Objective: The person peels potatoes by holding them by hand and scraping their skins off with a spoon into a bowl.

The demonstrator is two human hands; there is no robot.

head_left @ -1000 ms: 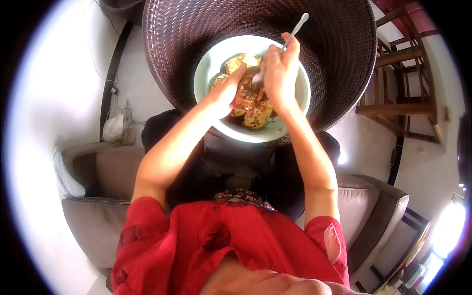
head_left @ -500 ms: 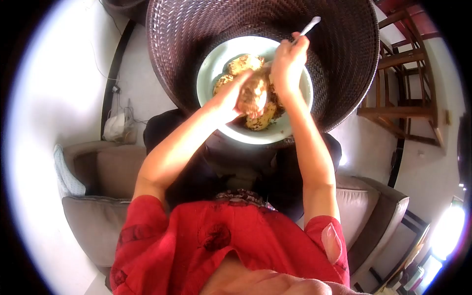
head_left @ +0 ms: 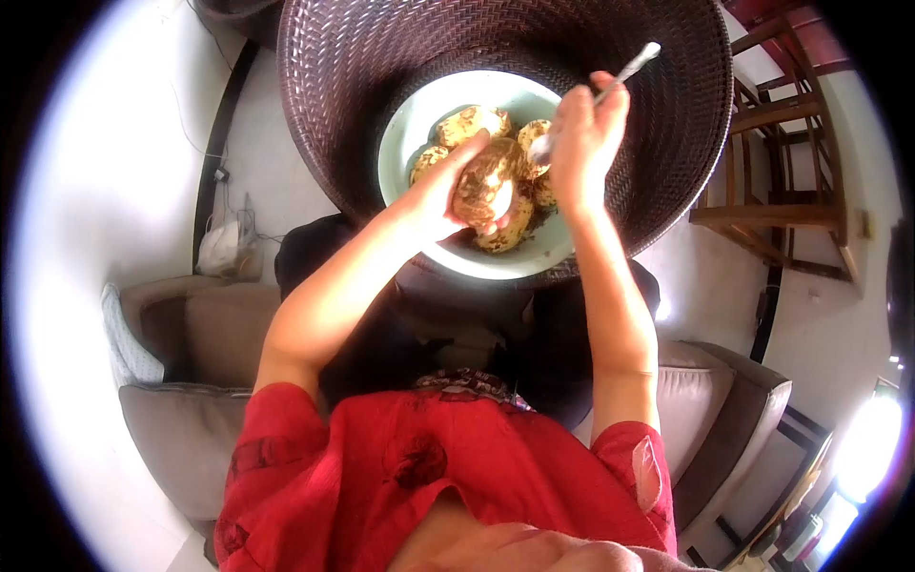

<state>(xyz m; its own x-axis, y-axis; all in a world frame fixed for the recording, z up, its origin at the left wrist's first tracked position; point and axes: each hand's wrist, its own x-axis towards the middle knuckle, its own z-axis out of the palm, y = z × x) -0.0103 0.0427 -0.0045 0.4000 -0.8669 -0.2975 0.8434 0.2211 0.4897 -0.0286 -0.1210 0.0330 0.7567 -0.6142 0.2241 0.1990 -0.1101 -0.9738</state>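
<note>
My left hand [head_left: 438,198] is closed around a partly peeled potato [head_left: 490,183], brown-skinned with pale bare patches, held above a pale green basin [head_left: 396,176]. In my right hand [head_left: 586,153] is a metal spoon [head_left: 640,61], gripped mid-length. Its bowl end points down toward the held potato, a small gap apart, and its handle sticks out at the upper right. Several peeled, yellow potatoes [head_left: 473,123] with brown specks lie in the basin, along with dark bits of peel. My hands hide part of them.
A large dark woven basket [head_left: 658,143] surrounds the basin in front of my knees. Behind me is a grey-brown sofa [head_left: 186,429]. A wooden chair [head_left: 772,217] stands to the right, and a white bag [head_left: 221,248] with cables lies at the left wall.
My right hand and the spoon have moved to the right, away from the held potato. The left hand still holds the potato in about the same place, with more of it now visible.
</note>
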